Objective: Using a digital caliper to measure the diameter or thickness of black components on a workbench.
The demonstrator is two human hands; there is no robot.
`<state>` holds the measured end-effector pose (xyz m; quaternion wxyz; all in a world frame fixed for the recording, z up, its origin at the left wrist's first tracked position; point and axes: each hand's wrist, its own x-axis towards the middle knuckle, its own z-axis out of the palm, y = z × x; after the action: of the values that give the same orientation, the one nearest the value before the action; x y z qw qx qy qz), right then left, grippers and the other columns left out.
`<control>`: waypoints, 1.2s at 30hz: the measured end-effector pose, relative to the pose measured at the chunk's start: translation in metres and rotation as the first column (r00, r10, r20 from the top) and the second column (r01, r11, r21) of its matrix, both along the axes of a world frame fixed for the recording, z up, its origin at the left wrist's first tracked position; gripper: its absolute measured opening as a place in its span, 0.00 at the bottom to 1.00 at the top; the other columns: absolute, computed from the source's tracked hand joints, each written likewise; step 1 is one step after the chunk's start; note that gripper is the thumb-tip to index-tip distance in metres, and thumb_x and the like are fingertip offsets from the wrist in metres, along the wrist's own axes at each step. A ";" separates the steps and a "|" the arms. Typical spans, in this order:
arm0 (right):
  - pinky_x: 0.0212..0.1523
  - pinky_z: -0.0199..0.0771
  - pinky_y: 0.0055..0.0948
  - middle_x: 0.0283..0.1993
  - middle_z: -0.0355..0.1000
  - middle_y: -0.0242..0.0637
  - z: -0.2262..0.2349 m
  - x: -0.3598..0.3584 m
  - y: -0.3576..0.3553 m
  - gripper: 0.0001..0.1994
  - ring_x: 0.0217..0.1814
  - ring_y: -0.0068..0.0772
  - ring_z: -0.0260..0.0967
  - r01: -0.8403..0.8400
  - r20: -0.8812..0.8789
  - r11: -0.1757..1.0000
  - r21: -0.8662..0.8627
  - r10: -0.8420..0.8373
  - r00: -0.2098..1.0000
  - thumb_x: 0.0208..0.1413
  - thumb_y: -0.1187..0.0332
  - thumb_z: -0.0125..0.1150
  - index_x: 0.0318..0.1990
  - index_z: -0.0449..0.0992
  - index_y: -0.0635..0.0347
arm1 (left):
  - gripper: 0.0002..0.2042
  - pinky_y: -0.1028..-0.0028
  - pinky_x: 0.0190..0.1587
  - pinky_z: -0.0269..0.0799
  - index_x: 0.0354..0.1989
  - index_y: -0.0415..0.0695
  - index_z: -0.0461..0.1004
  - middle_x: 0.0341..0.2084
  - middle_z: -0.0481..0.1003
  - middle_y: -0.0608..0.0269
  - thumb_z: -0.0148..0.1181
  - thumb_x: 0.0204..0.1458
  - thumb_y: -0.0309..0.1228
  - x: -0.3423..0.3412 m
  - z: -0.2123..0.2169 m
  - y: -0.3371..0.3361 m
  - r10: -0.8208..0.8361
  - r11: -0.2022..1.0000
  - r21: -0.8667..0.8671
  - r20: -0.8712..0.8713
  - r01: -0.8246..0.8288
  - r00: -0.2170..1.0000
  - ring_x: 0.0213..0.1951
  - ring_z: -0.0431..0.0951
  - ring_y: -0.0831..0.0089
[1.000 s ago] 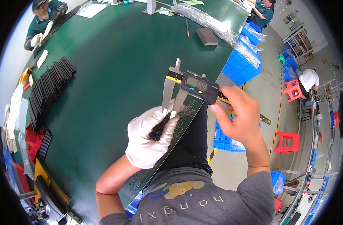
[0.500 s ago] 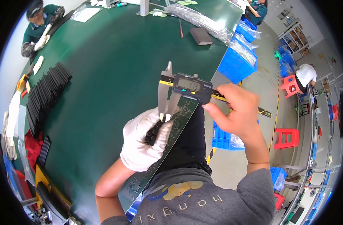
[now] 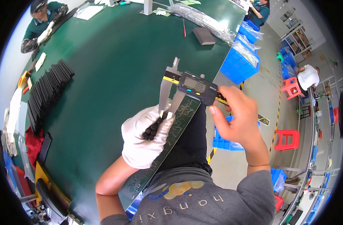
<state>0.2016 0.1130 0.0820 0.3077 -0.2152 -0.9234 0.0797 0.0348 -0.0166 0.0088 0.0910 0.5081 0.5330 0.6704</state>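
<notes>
In a white glove, my left hand is closed round a bundle of black rods, whose round ends show between the fingers. My bare right hand grips a digital caliper by its slide, with the thumb under the display body. The caliper's jaws point down toward me, and their pale tips are at the upper end of the bundle, near my gloved fingertips. Whether both jaws touch a rod is too small to tell. A fanned row of similar black rods lies at the left on the green table.
A dark box, a red pen-like tool and plastic-wrapped material lie at the table's far side. Blue crates line its right edge. A red cloth is at left. A gloved co-worker sits at the far left.
The caliper and my right hand have shifted slightly right, and the jaws have drawn a little closer together. The bundle in my left hand has tilted, so its rod ends look more tightly grouped.
</notes>
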 end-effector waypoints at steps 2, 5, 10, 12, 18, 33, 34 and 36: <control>0.19 0.65 0.29 0.25 0.71 0.35 0.000 -0.001 -0.002 0.15 0.20 0.35 0.69 -0.003 -0.019 1.000 -0.017 0.003 1.000 0.43 0.63 0.67 0.35 0.73 0.63 | 0.14 0.80 0.30 0.71 0.43 0.43 0.75 0.28 0.78 0.60 0.64 0.46 0.18 0.002 0.001 0.001 0.034 0.999 0.029 0.012 -0.034 0.999 0.26 0.76 0.77; 0.19 0.65 0.28 0.25 0.71 0.35 0.001 -0.002 -0.004 0.14 0.20 0.34 0.70 -0.013 -0.031 0.999 -0.051 0.011 0.999 0.43 0.65 0.68 0.35 0.73 0.62 | 0.15 0.81 0.30 0.70 0.43 0.44 0.75 0.28 0.77 0.61 0.63 0.46 0.17 0.004 0.001 0.001 0.032 0.998 -0.048 0.018 -0.032 0.999 0.26 0.76 0.77; 0.19 0.66 0.28 0.25 0.71 0.35 0.002 -0.005 -0.004 0.14 0.20 0.34 0.70 -0.005 -0.025 1.000 -0.005 0.005 1.000 0.43 0.63 0.69 0.33 0.73 0.61 | 0.14 0.81 0.28 0.70 0.43 0.45 0.75 0.27 0.77 0.62 0.63 0.47 0.18 0.003 0.000 0.001 0.042 0.999 0.008 0.005 -0.042 0.999 0.24 0.75 0.78; 0.19 0.65 0.28 0.24 0.71 0.35 0.004 -0.004 -0.005 0.15 0.20 0.34 0.69 0.014 -0.004 1.000 0.004 -0.014 1.000 0.42 0.62 0.69 0.32 0.74 0.61 | 0.13 0.80 0.27 0.69 0.42 0.45 0.75 0.27 0.77 0.62 0.63 0.47 0.19 0.002 0.001 0.003 0.053 0.999 0.003 -0.024 -0.053 0.998 0.23 0.74 0.77; 0.18 0.64 0.29 0.22 0.70 0.35 0.008 -0.002 -0.004 0.16 0.19 0.36 0.68 0.059 0.030 0.997 0.049 -0.061 0.998 0.40 0.57 0.70 0.28 0.74 0.60 | 0.11 0.80 0.26 0.68 0.39 0.44 0.75 0.25 0.76 0.63 0.64 0.47 0.20 0.003 0.002 0.003 0.017 0.999 -0.034 -0.035 -0.018 0.999 0.21 0.73 0.76; 0.18 0.64 0.30 0.24 0.70 0.35 0.001 -0.001 0.005 0.15 0.19 0.36 0.68 -0.007 0.011 1.000 0.015 0.006 1.000 0.43 0.60 0.67 0.33 0.73 0.60 | 0.08 0.79 0.31 0.70 0.40 0.42 0.75 0.27 0.77 0.63 0.61 0.51 0.23 0.001 0.011 0.005 -0.093 0.988 -0.115 0.051 0.098 0.994 0.25 0.74 0.77; 0.18 0.65 0.30 0.26 0.71 0.36 0.001 -0.002 0.006 0.15 0.19 0.36 0.68 -0.030 -0.013 1.000 0.000 0.030 0.999 0.44 0.61 0.66 0.34 0.73 0.61 | 0.08 0.79 0.31 0.70 0.40 0.42 0.75 0.27 0.77 0.63 0.61 0.51 0.23 -0.001 0.012 0.004 -0.084 0.989 -0.120 0.054 0.090 0.995 0.25 0.74 0.77; 0.19 0.65 0.29 0.26 0.71 0.36 0.006 -0.004 0.006 0.15 0.19 0.36 0.68 -0.054 0.013 0.998 -0.045 0.055 0.998 0.43 0.62 0.66 0.35 0.73 0.62 | 0.10 0.79 0.32 0.70 0.43 0.42 0.75 0.29 0.77 0.63 0.59 0.52 0.22 -0.006 0.017 0.002 -0.254 0.935 -0.211 0.162 0.285 0.953 0.26 0.73 0.78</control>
<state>0.1978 0.1191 0.0879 0.2940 -0.1973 -0.9291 0.1069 0.0292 -0.0147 0.0256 0.2762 0.5168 0.5253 0.6170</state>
